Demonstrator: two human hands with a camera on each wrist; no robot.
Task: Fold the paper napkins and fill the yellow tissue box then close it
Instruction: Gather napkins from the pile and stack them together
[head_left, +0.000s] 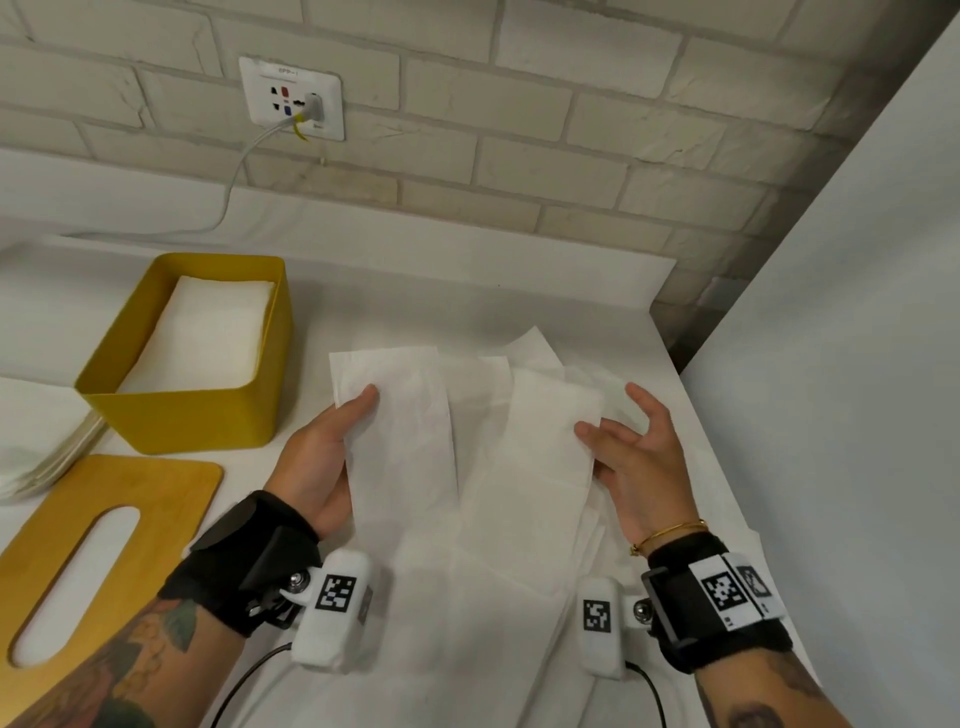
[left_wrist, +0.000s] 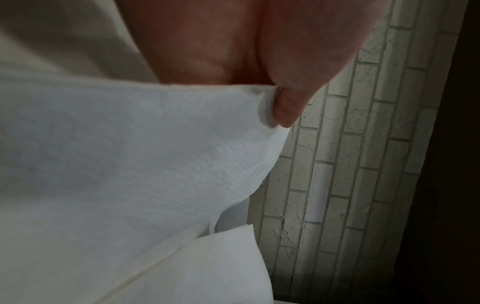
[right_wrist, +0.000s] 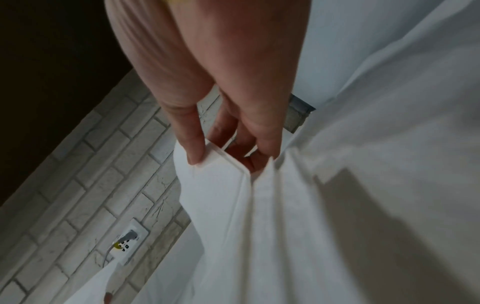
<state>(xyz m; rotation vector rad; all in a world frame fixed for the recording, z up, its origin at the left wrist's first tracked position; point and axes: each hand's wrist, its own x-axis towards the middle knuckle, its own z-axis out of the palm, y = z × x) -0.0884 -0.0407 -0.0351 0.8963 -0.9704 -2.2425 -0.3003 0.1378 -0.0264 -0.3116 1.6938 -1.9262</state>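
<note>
A: Head view. What's in the box?
B: Yellow tissue box (head_left: 195, 410), lid off, on the white counter (head_left: 571, 291). Holds one stack of folded white napkins (head_left: 208, 332), sitting below the rim. One box, one lid.
A: Where's the lid?
B: Wooden lid (head_left: 78, 545) lies flat in front of the box, slot facing up. A second pile of napkins (head_left: 36, 441) sits left of the box, cut off by the frame edge.
A: Hands?
B: Left hand (head_left: 322, 462) pinches a folded napkin (head_left: 400, 441) at its left edge, thumb on top, other fingers hidden beneath. Right hand (head_left: 631, 457) grips the right edge of a second napkin (head_left: 540, 457), thumb on top, remaining fingers spread loosely. More loose sheets lie under both; count unclear.
A: Any writing?
B: Wall socket (head_left: 291, 98) has a small label, too blurred to read. One plug in it, with a cable. Coded square tags on both wrist cameras, no readable text.
A: Left wrist view?
B: Thumb (left_wrist: 288, 107) presses the napkin (left_wrist: 142, 154) edge; textured paper fills most of the frame. Brick wall (left_wrist: 350, 164) behind. Box not in view.
A: Right wrist?
B: Fingers (right_wrist: 192, 139) clamp the layered edge of the folded napkin (right_wrist: 221, 195), one finger on top, the others behind. Socket (right_wrist: 130, 240) shows lower left on the brick. No box here either.
</note>
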